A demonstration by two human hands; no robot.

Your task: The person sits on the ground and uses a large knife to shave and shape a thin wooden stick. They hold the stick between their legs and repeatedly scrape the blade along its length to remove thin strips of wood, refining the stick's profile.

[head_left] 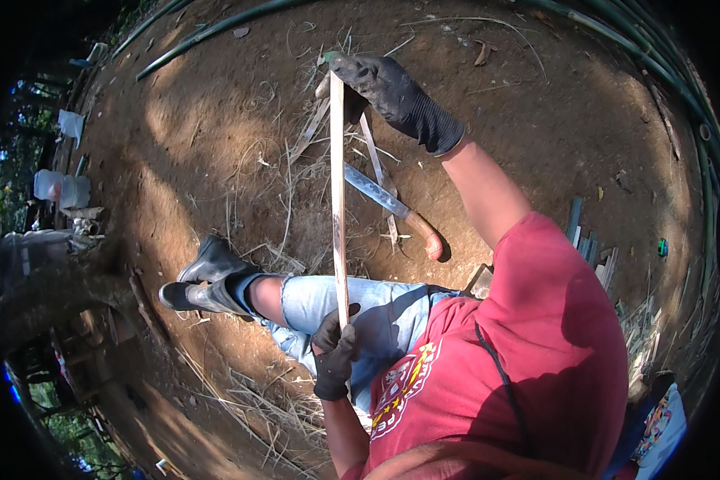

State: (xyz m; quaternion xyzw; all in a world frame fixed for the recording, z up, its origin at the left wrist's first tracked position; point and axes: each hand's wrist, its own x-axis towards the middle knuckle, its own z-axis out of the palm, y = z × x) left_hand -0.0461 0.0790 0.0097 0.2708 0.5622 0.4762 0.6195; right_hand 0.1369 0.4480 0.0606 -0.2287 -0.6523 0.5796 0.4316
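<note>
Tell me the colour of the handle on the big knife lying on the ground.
Reddish-brown handle, seen in the head view.

The scene was viewed from a single head-worn fisheye camera, aimed steeply down and close over the red shirt (528,336), with the bare dirt ground (216,144) spread beyond and to the left of that shirt and bent toward the dark rim.

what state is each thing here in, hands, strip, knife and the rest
left hand: gloved, fingers shut on the near end of the bamboo strip
right hand: gloved, fingers shut on the strip's far end
bamboo strip: straight, held off the ground between both hands
knife: lying on the dirt, unheld
boots: worn, resting on the ground
</note>
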